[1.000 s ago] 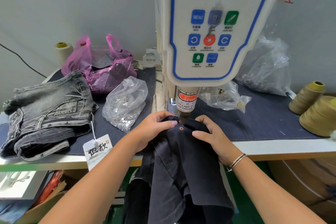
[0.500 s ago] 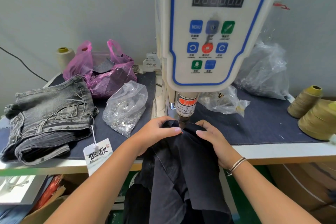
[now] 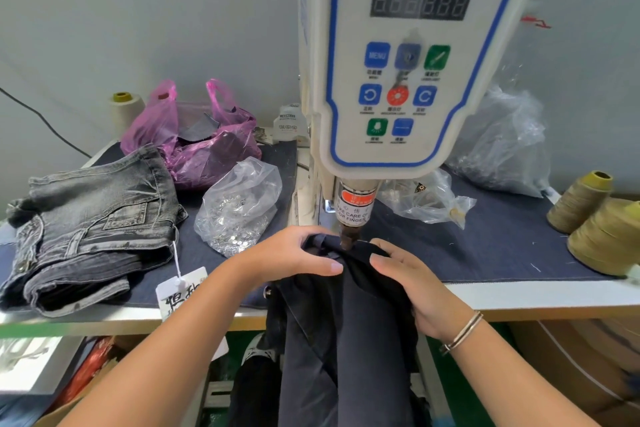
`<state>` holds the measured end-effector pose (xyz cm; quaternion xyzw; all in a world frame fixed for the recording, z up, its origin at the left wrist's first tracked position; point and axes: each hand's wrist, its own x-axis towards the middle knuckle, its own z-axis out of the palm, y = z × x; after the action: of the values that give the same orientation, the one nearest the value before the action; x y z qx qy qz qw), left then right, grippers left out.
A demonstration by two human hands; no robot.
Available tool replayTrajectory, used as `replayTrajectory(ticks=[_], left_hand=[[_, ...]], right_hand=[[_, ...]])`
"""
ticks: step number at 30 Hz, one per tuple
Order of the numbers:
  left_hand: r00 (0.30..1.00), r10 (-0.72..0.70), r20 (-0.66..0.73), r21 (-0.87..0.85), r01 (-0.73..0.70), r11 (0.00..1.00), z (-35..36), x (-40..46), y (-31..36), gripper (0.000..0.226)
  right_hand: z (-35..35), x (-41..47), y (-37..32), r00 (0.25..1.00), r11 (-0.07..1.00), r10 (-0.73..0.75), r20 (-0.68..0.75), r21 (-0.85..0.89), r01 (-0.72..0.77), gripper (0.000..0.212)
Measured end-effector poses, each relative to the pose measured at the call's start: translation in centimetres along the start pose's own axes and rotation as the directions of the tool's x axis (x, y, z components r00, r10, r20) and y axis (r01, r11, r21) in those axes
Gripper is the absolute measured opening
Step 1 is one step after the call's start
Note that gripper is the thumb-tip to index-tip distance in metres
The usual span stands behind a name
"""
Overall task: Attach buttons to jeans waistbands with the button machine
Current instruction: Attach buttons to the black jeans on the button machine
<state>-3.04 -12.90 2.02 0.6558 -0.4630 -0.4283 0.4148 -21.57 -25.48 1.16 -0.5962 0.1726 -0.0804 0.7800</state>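
Observation:
The white servo button machine (image 3: 408, 80) rises at the centre, and its brown punch head (image 3: 347, 239) is down on the waistband of dark jeans (image 3: 349, 322) that hang over the table's front edge. My left hand (image 3: 294, 262) grips the waistband just left of the punch, thumb on top. On the right of the punch my right hand (image 3: 405, 276) holds the fabric with curled fingers. A clear bag of silver buttons (image 3: 239, 211) lies left of the machine. The button under the punch is hidden.
Folded grey jeans (image 3: 90, 229) with a white hang tag (image 3: 180, 291) lie at the left. A pink bag (image 3: 197, 142) and a thread cone (image 3: 124, 111) stand behind them. Clear bags (image 3: 502, 146) and olive thread cones (image 3: 602, 222) sit at the right.
The copper button seen on the waistband a second ago is now covered by the punch head. Both hands stay on the fabric while the view has tilted down slightly.

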Motion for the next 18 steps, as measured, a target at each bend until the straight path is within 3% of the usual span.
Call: replayTrajectory(ticks=[2, 4, 8, 13, 18], left_hand=[[1.0, -0.007, 0.021, -0.011, 0.007, 1.0, -0.3, -0.2, 0.1, 0.021], [0.999, -0.017, 0.044, -0.043, 0.019, 0.999, -0.6, -0.5, 0.2, 0.028], [0.995, -0.092, 0.042, -0.123, 0.096, 0.988, -1.3, -1.1, 0.1, 0.024], [0.972, -0.164, 0.167, -0.197, 0.196, 0.961, -2.4, -1.9, -0.3, 0.036], [0.933, -0.181, 0.31, -0.083, 0.216, 0.973, -3.4, -2.5, 1.2, 0.054]], right_hand=[[0.0, 0.1, -0.2, 0.995, 0.998, 0.052, -0.085, 0.045, -0.048, 0.037], [0.2, 0.1, -0.4, 0.991, 0.991, 0.068, -0.115, 0.125, -0.054, 0.046], [0.4, 0.3, -0.8, 0.974, 0.953, 0.215, -0.064, 0.23, -0.196, 0.039], [0.8, 0.4, -1.2, 0.937, 0.935, 0.348, -0.023, 0.085, -0.345, 0.032], [2.3, 0.0, -1.2, 0.935, 0.931, 0.352, 0.054, 0.088, -0.355, 0.03]])
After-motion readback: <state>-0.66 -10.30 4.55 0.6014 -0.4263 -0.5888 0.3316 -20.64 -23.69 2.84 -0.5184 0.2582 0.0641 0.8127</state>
